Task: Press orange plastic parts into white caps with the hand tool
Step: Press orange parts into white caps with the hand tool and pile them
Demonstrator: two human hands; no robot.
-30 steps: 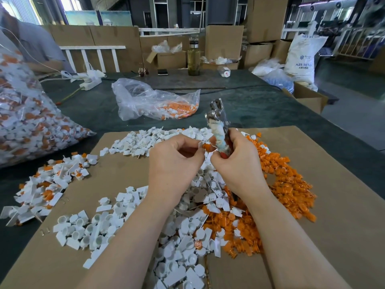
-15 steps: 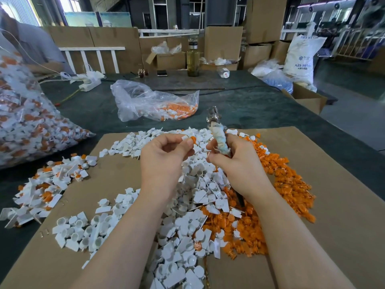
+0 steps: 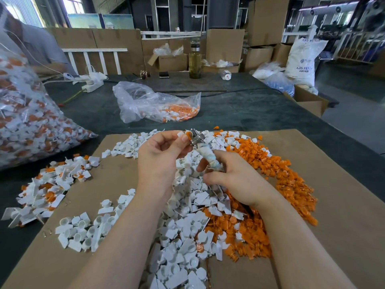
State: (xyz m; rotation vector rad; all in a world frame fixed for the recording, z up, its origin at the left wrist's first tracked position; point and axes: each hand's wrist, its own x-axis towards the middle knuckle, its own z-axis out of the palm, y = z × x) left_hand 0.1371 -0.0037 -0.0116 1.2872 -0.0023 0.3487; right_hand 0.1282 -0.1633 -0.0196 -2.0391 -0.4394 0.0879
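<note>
My left hand (image 3: 159, 161) pinches a white cap (image 3: 181, 134) with an orange part (image 3: 189, 135) in it between thumb and fingertips. The metal jaws of the hand tool (image 3: 205, 150) meet that cap. My right hand (image 3: 233, 180) grips the tool's tape-wrapped handle lower down. Both hands hover over a heap of loose white caps (image 3: 187, 215). A heap of orange parts (image 3: 281, 178) lies to the right of it, on a cardboard sheet (image 3: 343, 205).
Assembled caps (image 3: 50, 188) lie at the left edge of the cardboard. A large clear bag of assembled caps (image 3: 25, 122) sits far left, a smaller bag (image 3: 154, 105) behind the piles. A bottle (image 3: 195, 59), a power strip (image 3: 91, 84) and cardboard boxes stand at the back. Another person (image 3: 31, 49) sits at left.
The tool has tipped from upright down and leftward, its jaws now at the cap in my left hand. My right hand has dropped lower on the handle.
</note>
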